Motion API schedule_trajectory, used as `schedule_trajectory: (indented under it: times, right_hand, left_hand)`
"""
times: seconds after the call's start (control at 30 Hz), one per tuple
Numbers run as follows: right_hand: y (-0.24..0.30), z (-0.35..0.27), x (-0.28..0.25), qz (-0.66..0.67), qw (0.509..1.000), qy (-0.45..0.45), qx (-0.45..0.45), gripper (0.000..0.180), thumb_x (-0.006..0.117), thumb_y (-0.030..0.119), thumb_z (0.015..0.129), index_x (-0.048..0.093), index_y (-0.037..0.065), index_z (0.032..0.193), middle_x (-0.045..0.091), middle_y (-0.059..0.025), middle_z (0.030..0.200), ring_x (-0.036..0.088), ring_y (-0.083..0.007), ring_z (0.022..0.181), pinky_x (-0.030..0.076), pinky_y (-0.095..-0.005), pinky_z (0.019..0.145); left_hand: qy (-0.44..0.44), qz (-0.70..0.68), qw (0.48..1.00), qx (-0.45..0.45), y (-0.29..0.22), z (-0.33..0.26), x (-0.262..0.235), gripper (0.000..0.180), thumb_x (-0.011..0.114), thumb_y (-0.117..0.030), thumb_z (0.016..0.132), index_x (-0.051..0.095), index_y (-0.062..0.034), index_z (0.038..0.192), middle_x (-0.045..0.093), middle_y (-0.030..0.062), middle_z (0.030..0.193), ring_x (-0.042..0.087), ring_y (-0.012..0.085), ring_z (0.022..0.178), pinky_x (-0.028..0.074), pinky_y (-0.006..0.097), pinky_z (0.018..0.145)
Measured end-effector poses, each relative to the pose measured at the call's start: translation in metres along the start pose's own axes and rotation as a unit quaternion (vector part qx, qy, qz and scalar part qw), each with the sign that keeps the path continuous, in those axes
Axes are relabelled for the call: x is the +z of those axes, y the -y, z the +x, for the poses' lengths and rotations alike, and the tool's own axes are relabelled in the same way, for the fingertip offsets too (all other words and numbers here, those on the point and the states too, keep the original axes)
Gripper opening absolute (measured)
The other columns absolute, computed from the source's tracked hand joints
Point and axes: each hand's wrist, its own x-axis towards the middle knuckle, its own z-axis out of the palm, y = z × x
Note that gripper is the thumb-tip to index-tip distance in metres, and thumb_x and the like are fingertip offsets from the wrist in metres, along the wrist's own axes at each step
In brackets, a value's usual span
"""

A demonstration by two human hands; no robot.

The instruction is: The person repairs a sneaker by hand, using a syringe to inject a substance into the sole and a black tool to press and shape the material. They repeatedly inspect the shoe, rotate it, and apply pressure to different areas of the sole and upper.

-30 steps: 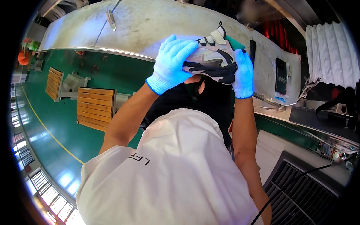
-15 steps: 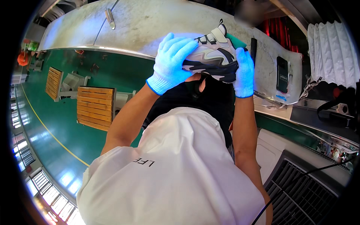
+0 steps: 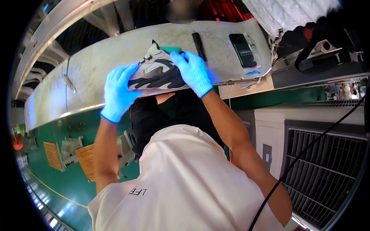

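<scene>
One long, scuffed worktable (image 3: 92,63) has a chunky strap sneaker (image 3: 155,72) at its near edge, the left hand (image 3: 118,90) grasping the toe, the right hand (image 3: 191,73) the heel. Likely light, stiff-soled, soft-uppered: best held low, at both ends.

Glossy green floor (image 3: 73,184), yellow-lined; wooden-topped stands (image 3: 52,156) at left; red glow (image 3: 222,11) beyond pale worktable (image 3: 104,48).

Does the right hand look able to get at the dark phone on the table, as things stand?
Probably yes, though the right hand holds the shoe and would have to release it. The dark phone lies on the table, right of the hand, and nothing seems to stand between them.
</scene>
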Motion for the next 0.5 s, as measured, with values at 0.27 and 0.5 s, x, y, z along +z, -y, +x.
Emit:
schedule_trajectory:
  times: [0.27,0.5]
  right_hand:
    - [-0.059,-0.014,-0.135,-0.388,0.849,-0.336,-0.128,0.044,0.08,0.034,0.099,0.073,0.006,0.132,0.076,-0.0193,0.122,0.073,-0.0383,0.113,0.058,-0.0493,0.101]
    - [-0.132,0.024,-0.21,-0.582,0.776,-0.244,0.001,0.047,0.067,0.034,0.105,0.064,0.012,0.146,0.072,-0.0235,0.135,0.07,-0.0447,0.123,0.056,-0.0575,0.104]
  left_hand:
    - [0.164,0.003,0.978,0.133,0.055,0.078,-0.028,0.089,0.098,-0.028,0.065,0.069,-0.0067,0.147,0.073,0.0186,0.137,0.066,0.0447,0.131,0.052,0.053,0.113]
    - [0.005,0.053,0.998,0.021,0.058,0.048,-0.014,0.091,0.098,-0.029,0.075,0.062,-0.01,0.157,0.063,0.0213,0.158,0.066,0.0455,0.135,0.056,0.05,0.111]
